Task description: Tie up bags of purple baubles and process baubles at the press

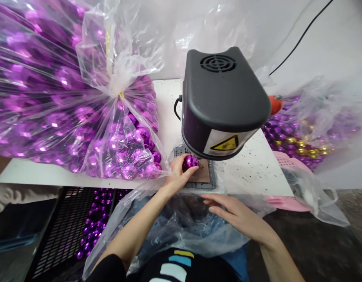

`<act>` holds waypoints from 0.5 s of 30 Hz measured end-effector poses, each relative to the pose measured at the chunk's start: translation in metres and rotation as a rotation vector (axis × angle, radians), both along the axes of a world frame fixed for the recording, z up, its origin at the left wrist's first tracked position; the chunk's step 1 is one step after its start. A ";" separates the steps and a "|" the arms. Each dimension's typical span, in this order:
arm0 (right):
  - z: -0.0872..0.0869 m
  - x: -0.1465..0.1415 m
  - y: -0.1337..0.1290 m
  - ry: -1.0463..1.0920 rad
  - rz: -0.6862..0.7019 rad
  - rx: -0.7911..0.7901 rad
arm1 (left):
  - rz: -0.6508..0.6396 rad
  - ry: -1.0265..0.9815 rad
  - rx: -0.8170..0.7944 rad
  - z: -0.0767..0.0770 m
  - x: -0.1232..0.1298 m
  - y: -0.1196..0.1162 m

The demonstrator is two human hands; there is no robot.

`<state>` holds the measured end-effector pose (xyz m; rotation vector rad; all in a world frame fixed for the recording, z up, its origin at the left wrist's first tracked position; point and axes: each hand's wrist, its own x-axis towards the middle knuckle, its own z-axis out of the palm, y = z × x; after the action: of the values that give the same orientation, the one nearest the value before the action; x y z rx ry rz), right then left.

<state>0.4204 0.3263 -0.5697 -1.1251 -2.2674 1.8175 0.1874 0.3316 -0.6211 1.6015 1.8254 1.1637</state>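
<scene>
One ball (190, 163) (shiny purple) sits in left hand's (181, 169) fingers

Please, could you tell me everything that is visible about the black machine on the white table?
The black machine has a smooth, rounded housing, seemingly matt plastic, with a round slotted vent on top. Its front carries a pale label with a yellow warning triangle. A short black cable loops at its left side; a red-orange part shows at its right. It looks upright and overhangs a brown pad, where the left hand holds a purple ball. Its base is hidden; neither hand appears to touch it.
</scene>
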 end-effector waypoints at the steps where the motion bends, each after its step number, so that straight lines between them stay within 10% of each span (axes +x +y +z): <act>1: 0.001 0.001 0.000 0.003 -0.010 -0.003 | -0.018 0.069 0.041 0.001 0.002 -0.001; 9: 0.028 0.030 0.004 0.072 -0.209 0.109 | 0.008 0.189 0.202 -0.013 0.016 0.000; 15: 0.084 0.022 0.051 0.528 -0.908 0.689 | -0.071 0.077 0.194 -0.015 0.014 0.002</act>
<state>0.4421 0.3776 -0.4852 -1.0702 -1.4657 0.7587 0.2010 0.3335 -0.6357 1.8261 1.7310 1.2968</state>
